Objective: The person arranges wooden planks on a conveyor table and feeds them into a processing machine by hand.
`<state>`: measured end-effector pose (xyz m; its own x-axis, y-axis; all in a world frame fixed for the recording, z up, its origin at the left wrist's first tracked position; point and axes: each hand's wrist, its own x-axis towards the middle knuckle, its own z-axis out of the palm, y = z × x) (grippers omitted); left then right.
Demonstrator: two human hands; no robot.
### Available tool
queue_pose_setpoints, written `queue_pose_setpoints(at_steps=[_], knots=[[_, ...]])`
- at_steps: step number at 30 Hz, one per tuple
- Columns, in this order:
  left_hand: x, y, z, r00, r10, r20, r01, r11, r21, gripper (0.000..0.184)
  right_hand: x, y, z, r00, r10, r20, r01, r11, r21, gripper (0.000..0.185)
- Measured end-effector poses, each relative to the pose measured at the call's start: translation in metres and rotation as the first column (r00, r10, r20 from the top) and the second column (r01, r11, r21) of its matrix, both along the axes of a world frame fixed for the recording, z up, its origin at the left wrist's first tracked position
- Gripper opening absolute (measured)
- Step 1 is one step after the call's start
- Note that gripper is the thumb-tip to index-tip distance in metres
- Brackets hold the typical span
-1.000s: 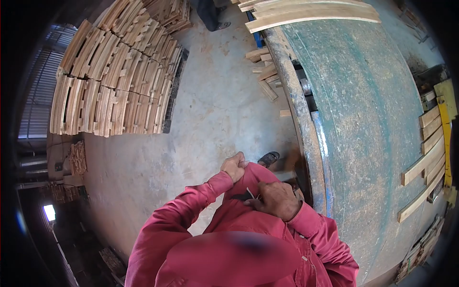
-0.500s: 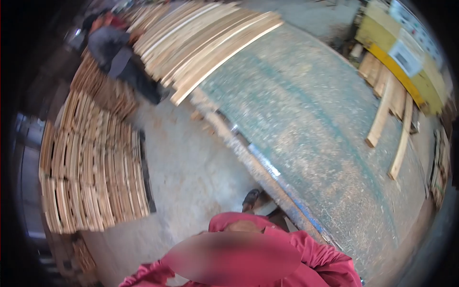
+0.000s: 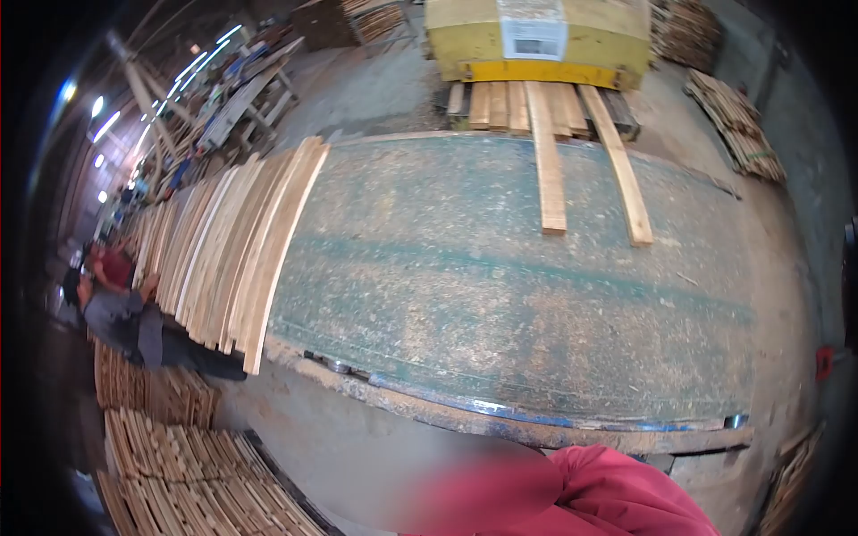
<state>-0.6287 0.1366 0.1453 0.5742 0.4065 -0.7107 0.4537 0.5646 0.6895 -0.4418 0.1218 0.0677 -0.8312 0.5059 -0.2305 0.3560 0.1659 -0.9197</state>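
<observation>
Neither of my hands shows; only my red sleeve (image 3: 617, 491) appears at the bottom, beside the near edge of a broad green worktable (image 3: 429, 295) dusted with wood shavings. Two long wooden planks, a left one (image 3: 548, 170) and a right one (image 3: 621, 174), stick out of a yellow machine (image 3: 585, 40) at the far side and lie over the tabletop. A row of planks (image 3: 237, 259) lies side by side along the table's left end, well away from my sleeve.
A person in dark clothing (image 3: 116, 308) stands at the left by the plank row, with another person in red (image 3: 114, 268) close behind. Stacked wood strips (image 3: 192, 473) fill the lower left. More bundled wood (image 3: 737, 125) lies on the floor at far right.
My view has swung right and up toward the yellow machine, which now sits at top centre. The plank row and the person have shifted left in view. The two protruding planks appear nearer the middle.
</observation>
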Motion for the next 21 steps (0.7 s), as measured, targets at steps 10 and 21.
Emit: queue_pose_setpoints(at_steps=[10, 21], knots=[[0.017, 0.066, -0.001, 0.980, -0.164, -0.109, 0.158, 0.985, -0.066, 0.017, 0.074, 0.003, 0.014, 0.967, -0.229, -0.112, 0.245, 0.956, 0.161, 0.032], [0.258, 0.143, -0.052, 0.767, -0.624, -0.151, 0.551, 0.518, 0.654, 0.017, 0.227, -0.257, 0.031, 0.102, -0.935, 0.340, 0.995, 0.092, -0.047, 0.033]])
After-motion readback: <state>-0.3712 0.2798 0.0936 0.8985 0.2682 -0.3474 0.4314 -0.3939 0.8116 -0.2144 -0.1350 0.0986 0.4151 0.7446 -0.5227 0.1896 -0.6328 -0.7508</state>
